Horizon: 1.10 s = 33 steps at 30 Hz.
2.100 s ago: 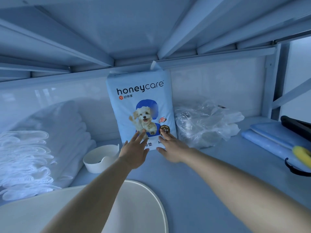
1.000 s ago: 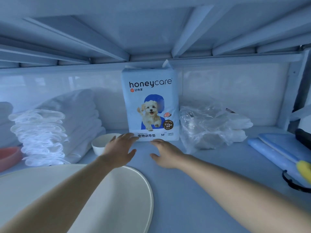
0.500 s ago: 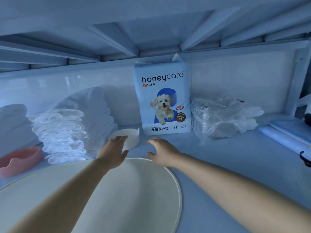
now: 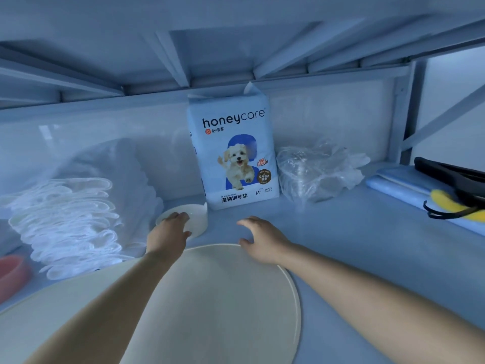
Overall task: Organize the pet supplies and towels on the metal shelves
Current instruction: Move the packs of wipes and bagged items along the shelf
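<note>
1. Head view: the metal shelf (image 4: 341, 245) fills the frame, with the ribbed underside of the next level close above it.
2. A big round cream tray (image 4: 223, 298) lies flat at the near edge, and both forearms reach over it.
3. A stack of folded white towels (image 4: 70, 219) sits at the left, running back to the far wall.
4. The honeycare pad pack (image 4: 236, 153) stands upright at the far middle, with the puppy print facing near.
5. A crumpled clear plastic bag (image 4: 317, 172) lies just right of the pack, touching or nearly touching it.
6. Folded blue sheets (image 4: 399, 185) lie flat at the far right, with a black strapped item (image 4: 451, 169) and a yellow piece (image 4: 446, 203) on top of them.
7. The right hand (image 4: 262, 237) is spread, fingers loosely curved and holding nothing, above the bare shelf just past the tray's far rim.
8. The left hand (image 4: 168, 232) has its fingers over the near-left rim of the white bowl (image 4: 196, 219); I cannot tell whether it actually grips.
9. The white bowl sits between the towels and the pack, just beyond the tray.
10. A pink bowl (image 4: 10, 271) shows at the left edge, near the towels, blurred.
</note>
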Each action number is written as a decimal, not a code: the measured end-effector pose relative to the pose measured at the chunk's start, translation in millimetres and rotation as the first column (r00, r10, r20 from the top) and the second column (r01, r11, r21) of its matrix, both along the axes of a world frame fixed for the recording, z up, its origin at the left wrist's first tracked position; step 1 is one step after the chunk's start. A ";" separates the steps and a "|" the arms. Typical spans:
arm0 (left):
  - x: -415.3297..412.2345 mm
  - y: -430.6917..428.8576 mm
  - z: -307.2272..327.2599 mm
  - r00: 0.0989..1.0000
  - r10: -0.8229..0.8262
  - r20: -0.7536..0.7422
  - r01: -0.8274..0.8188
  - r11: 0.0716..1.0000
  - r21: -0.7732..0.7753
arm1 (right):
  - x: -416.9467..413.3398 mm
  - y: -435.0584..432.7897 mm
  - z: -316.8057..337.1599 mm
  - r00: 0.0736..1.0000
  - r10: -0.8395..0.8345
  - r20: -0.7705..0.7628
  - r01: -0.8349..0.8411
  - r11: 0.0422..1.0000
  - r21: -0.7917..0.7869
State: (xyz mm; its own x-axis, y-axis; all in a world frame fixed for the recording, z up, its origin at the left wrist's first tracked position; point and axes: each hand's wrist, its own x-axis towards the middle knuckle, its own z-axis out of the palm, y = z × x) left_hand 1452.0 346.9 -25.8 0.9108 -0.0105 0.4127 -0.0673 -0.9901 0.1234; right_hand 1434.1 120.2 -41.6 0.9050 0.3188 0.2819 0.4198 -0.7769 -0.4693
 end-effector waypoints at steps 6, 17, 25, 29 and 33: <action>-10.0 5.5 -1.7 0.985 -0.150 0.089 0.146 0.988 0.050 | -6.4 -1.1 2.5 0.995 -0.057 0.081 0.052 0.996 0.066; -51.9 -70.6 17.7 0.861 -0.479 0.171 0.481 0.876 0.035 | -36.0 -40.0 13.6 0.880 -0.084 0.467 0.082 0.996 0.025; -48.8 -143.5 12.3 0.795 -0.604 0.058 0.604 0.797 0.018 | -54.1 -112.3 14.0 0.942 -0.094 0.322 0.122 0.990 -0.068; -44.2 -183.0 10.6 0.794 -0.608 0.024 0.608 0.794 0.016 | -57.4 -148.4 16.9 0.947 -0.105 0.304 0.149 0.981 -0.123; -38.0 -221.1 7.2 0.784 -0.620 0.009 0.620 0.784 -0.015 | -57.4 -185.0 18.4 0.956 -0.127 0.265 0.163 0.979 -0.121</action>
